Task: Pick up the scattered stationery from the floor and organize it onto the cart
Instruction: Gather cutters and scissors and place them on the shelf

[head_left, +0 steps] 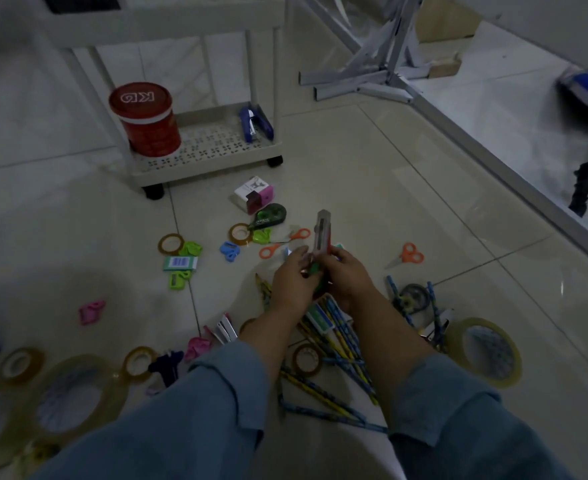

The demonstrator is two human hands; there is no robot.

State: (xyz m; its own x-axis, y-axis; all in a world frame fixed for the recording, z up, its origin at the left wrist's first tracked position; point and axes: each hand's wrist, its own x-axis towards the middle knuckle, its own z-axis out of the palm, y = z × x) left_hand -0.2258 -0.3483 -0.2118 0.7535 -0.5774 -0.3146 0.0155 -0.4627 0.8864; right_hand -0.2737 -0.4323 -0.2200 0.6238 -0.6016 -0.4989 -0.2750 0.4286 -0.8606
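My left hand [294, 280] and my right hand [346, 275] meet above the tiled floor and together grip a bundle of long stationery [323, 233] that sticks up between them, a clear-and-red cutter-like piece on top. Below my wrists lies a heap of patterned pencils [341, 344]. The white cart [209, 147] stands at the upper left; its bottom shelf carries a red tin [145, 123] and a blue stapler [254, 121]. Orange scissors [408, 254], tape rolls [170, 244], small sharpeners [230, 250] and a green correction tape [270, 214] lie scattered on the floor.
A large clear tape roll [486, 351] lies at the right, more big rolls [74, 393] at the lower left. A folded metal frame [372, 74] stands behind the cart. A raised step edge [514, 174] runs diagonally on the right.
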